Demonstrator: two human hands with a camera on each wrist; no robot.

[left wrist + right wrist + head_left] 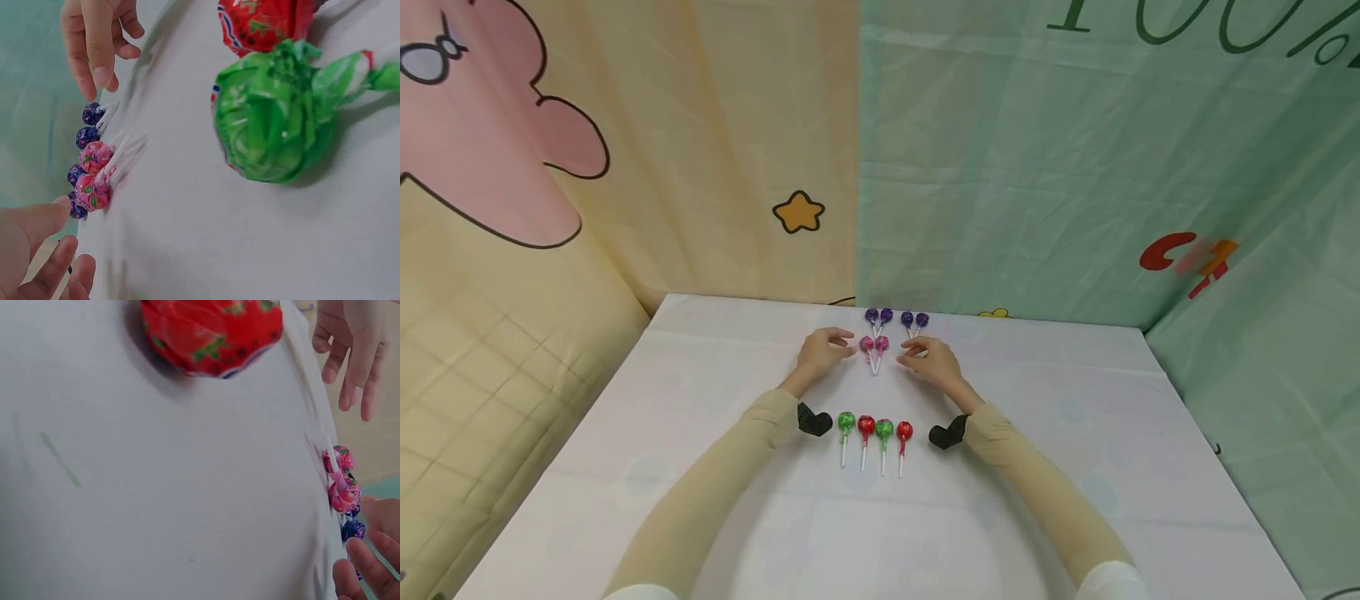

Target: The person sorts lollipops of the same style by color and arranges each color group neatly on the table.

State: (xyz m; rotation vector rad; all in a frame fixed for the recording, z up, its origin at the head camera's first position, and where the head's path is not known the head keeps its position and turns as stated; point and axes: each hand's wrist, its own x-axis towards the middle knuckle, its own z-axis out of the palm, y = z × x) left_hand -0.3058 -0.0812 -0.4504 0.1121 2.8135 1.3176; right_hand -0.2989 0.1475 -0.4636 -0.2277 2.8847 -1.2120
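Two pink lollipops (874, 344) lie side by side on the white table, their sticks meeting at the bottom in a V. My left hand (826, 350) is just to their left, fingers apart and holding nothing. On their other side is my right hand (931, 360), its fingers loosely bent with nothing between them. Behind the pink pair lie two purple lollipops (878, 315). Another purple pair (914, 319) is right behind my right fingers, which partly hide the sticks. In the left wrist view, the pink lollipops (94, 175) show between both hands.
Nearer the front edge, green lollipops (846, 421) and red lollipops (867, 425) alternate in a row, sticks toward me. Fabric curtains (1000, 167) hang behind the table (1037, 500) and at its sides. Black wrist bands (814, 420) sit by the sleeve cuffs.
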